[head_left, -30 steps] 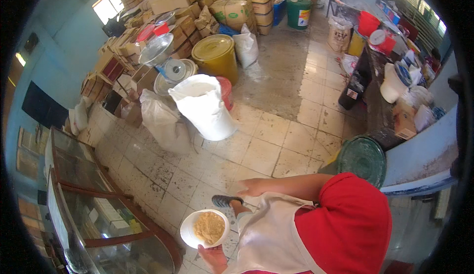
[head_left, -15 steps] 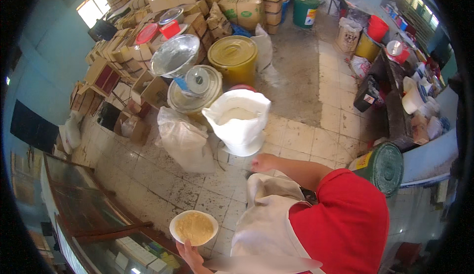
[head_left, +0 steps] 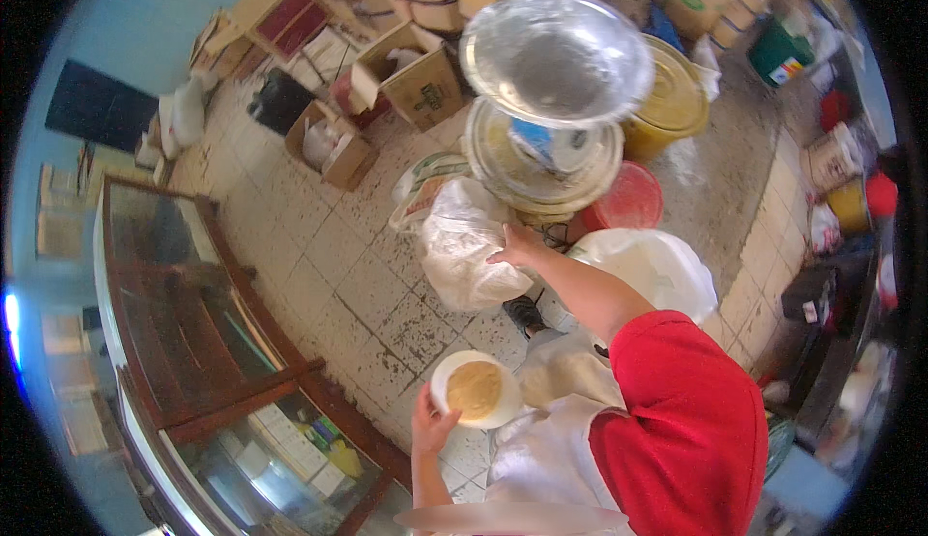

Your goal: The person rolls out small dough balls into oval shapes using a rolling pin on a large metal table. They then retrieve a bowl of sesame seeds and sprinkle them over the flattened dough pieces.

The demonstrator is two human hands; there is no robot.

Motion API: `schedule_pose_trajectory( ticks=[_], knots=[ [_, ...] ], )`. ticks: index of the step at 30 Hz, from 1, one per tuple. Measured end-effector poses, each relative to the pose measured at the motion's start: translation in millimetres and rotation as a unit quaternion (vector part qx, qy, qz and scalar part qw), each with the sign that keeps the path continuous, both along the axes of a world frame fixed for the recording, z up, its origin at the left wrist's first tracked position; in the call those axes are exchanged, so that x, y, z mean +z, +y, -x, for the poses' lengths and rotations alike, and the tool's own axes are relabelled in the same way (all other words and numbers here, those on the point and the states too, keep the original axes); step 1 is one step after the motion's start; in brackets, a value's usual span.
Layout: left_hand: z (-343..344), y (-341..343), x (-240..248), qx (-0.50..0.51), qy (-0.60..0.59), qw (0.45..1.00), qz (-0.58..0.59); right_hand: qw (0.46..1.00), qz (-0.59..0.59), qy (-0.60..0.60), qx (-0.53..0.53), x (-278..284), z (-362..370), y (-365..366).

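Note:
My left hand (head_left: 435, 422) holds a white bowl (head_left: 510, 399) by its left rim, with the thumb over the edge. Tan powder (head_left: 474, 389) lies in the bowl. My right arm reaches across to a whitish translucent plastic sack (head_left: 469, 256) on the floor. At the sack's right edge my right hand (head_left: 519, 246) grips the plastic, its fingertips partly lost against it. Partly under my right forearm stands an open white sack (head_left: 667, 270) with pale contents.
Beyond the sacks stand a lidded tub (head_left: 493, 164) with a large metal bowl (head_left: 556, 57) above it, a red lidded container (head_left: 628, 198) and a yellow drum (head_left: 677, 101). A glass-fronted wooden cabinet (head_left: 208, 343) runs along the left. Cardboard boxes (head_left: 420, 86) sit farther back.
My right hand has moved from beside the open white sack leftward onto the plastic sack. My left hand still holds the bowl. The view has turned left and come closer to the sacks.

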State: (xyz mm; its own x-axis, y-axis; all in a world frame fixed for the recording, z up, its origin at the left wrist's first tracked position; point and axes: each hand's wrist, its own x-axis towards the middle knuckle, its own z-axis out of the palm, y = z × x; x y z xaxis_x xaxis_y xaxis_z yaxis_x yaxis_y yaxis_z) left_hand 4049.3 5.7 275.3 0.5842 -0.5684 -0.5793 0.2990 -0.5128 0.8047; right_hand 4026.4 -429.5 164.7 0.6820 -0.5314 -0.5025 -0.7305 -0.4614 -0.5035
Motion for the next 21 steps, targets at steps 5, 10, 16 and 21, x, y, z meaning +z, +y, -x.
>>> schedule_pose_trajectory(
  ticks=[5,10,16,21],
  knots=[
    [-10,-75,-36,-0.084,0.001,0.996,-0.019,0.992,-0.089,-0.011,0.087,25,-58,48],
    [-4,-107,-48,-0.001,0.072,0.996,0.046,0.943,-0.204,-0.063,0.256,79,-101,127],
    [-20,-103,-50,0.125,0.092,0.986,0.066,0.897,-0.318,-0.045,0.303,81,-124,148],
    [-40,-94,-61,0.100,0.062,0.991,0.071,0.855,-0.350,-0.099,0.370,47,-122,140]
  ],
)
